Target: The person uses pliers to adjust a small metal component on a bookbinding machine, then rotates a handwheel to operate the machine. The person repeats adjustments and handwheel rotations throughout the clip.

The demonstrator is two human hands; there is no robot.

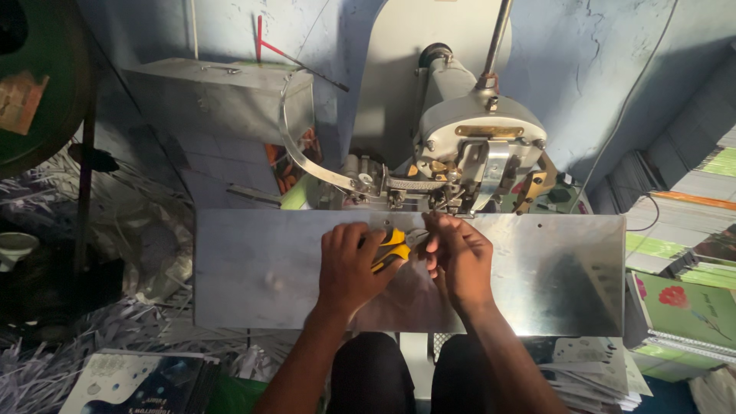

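my left hand (351,261) is wrapped round the yellow-and-black pliers (392,247), nose aimed at the machine head (479,153). my right hand (460,257) has its fingertips pinched on something too small to tell, right under the head. i'd keep both wrists resting on the metal plate (253,268), squeeze gently, and stay clear of the curved metal strip (303,157).
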